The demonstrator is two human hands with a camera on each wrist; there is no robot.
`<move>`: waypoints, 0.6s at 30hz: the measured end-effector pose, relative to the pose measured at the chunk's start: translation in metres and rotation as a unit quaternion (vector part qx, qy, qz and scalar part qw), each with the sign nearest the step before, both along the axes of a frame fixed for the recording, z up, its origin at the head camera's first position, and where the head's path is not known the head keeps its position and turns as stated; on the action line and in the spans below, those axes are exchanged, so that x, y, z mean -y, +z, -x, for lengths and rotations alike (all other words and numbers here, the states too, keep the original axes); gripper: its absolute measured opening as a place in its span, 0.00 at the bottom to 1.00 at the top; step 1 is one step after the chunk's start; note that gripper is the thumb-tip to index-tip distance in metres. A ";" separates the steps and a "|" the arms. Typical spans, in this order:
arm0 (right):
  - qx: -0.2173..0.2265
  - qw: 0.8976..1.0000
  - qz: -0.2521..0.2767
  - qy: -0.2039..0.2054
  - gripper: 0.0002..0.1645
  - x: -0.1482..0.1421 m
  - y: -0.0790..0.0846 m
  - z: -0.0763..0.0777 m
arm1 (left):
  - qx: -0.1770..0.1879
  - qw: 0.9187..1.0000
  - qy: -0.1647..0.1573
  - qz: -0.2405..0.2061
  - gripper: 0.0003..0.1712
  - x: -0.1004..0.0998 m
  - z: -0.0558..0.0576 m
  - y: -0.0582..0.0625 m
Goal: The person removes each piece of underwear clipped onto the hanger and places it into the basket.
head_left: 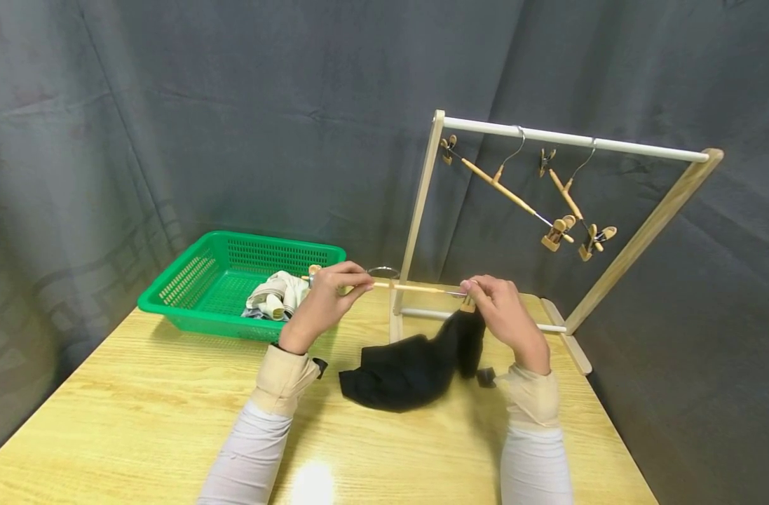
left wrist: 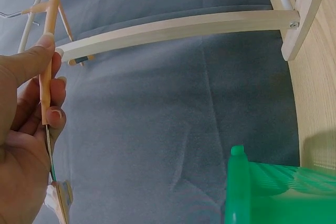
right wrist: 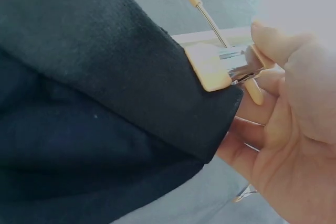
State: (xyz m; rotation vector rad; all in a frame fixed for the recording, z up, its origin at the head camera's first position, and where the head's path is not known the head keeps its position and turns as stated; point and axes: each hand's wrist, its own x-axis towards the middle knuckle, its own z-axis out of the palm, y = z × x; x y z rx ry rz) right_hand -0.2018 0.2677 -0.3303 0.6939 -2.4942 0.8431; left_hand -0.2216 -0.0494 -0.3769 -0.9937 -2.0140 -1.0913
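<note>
A wooden clip hanger (head_left: 416, 287) is held level above the table between both hands. My left hand (head_left: 326, 301) pinches its wooden bar near the left end; in the left wrist view the thumb and fingers lie round the bar (left wrist: 52, 11). At the other end, my right hand (head_left: 502, 315) pinches the clip (right wrist: 210, 69). That clip bites the corner of a black garment (head_left: 403, 372), which droops from it down toward the table. The left clip (left wrist: 62, 200), below the left hand in the left wrist view, shows no cloth in it.
A wooden rack with a white rail (head_left: 561, 140) stands behind on the right, bearing two clip hangers (head_left: 498, 186) without clothes. To the left is a green basket (head_left: 233, 326) with crumpled light clothes (head_left: 280, 291) inside. A grey curtain (head_left: 264, 126) closes off the back.
</note>
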 end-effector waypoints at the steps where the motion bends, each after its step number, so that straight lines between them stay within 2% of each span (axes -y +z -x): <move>1: -0.004 1.000 0.000 0.000 0.21 0.000 0.000 0.000 | -0.001 1.000 0.000 0.000 0.09 0.000 0.000 0.000; 18: -0.028 1.000 0.013 -0.001 0.20 0.001 0.002 -0.003 | -0.015 1.000 0.000 -0.006 0.07 -0.001 -0.003 0.004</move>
